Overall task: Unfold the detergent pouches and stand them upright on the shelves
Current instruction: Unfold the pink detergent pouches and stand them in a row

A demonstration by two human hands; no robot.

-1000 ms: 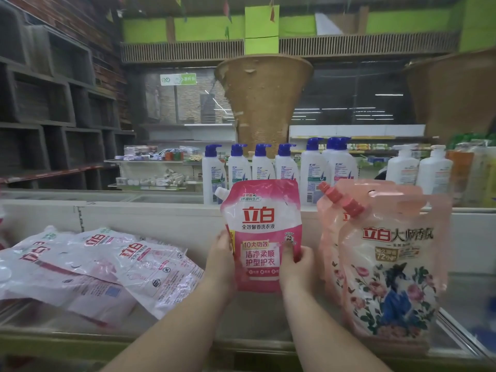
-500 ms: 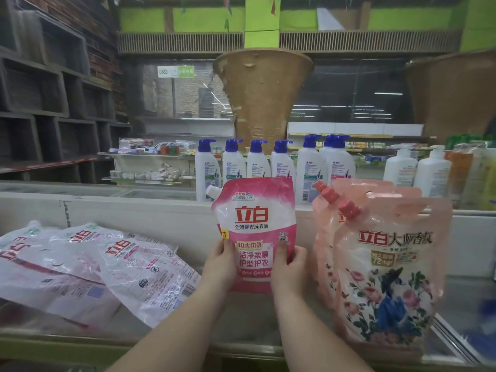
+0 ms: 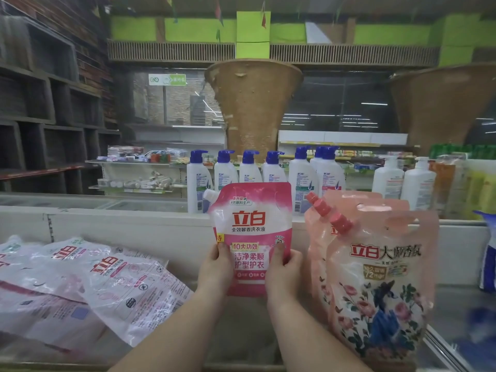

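Pink pouch (image 3: pixel 251 237) held upright between both hands above the shelf (image 3: pixel 255 323), long axis vertical, white spout at its upper left corner. The left hand (image 3: pixel 216 269) grips the lower left edge and the right hand (image 3: pixel 284 269) the lower right edge, each thumb pressed on the printed front and the remaining fingers hidden behind the film. The pouch base lies level with the heels of the hands, so the grip sits low and the tall upper body is unsupported; whether the base already touches the shelf cannot be told. Both hands are equally near. Just beside the right hand stand two floral pouches (image 3: pixel 375 285), already upright, one behind the other. Well apart to the left, flat pouches (image 3: pixel 102 280) lie overlapping in a pile, apparently awaiting unfolding. Pump bottles (image 3: pixel 303 178) line the ledge behind.
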